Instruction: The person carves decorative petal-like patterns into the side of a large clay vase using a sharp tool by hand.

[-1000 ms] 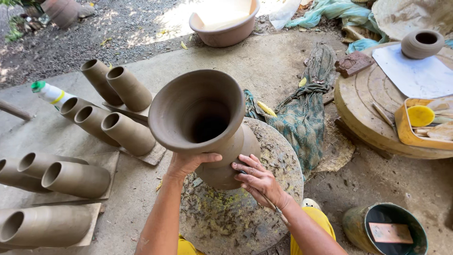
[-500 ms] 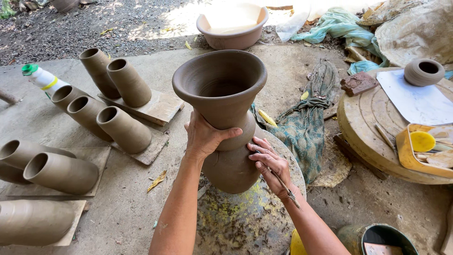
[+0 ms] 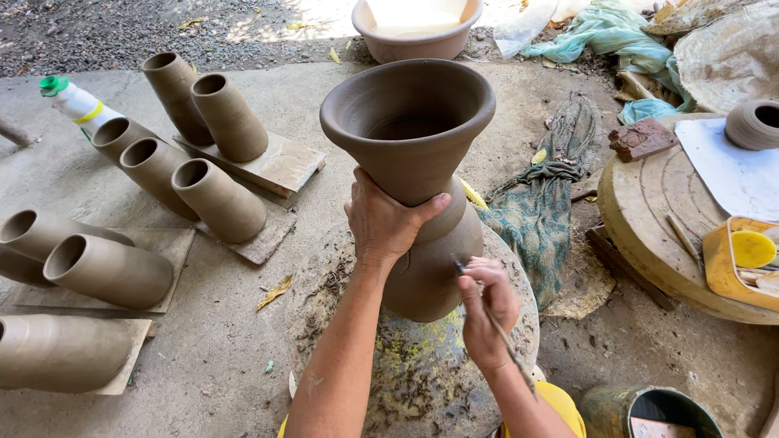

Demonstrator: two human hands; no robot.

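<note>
Head view: left hand (image 3: 388, 223) clamped round the neck of the clay vase (image 3: 414, 178), which stands on the round turntable (image 3: 422, 381); right hand (image 3: 485, 312) closed on a thin stick tool (image 3: 495, 324) at the belly, 5 o'clock. Step looks like surface trimming; next stroke likely needs light pressure while the vase is held steady.

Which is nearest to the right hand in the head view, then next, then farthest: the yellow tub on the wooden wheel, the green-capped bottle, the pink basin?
From the right hand, which holds a thin tool against the clay vase:
1. Yellow tub, on the right, on the round wooden wheel.
2. Pink basin, far side, top centre.
3. Green-capped bottle, far left, lying on the concrete.
</note>
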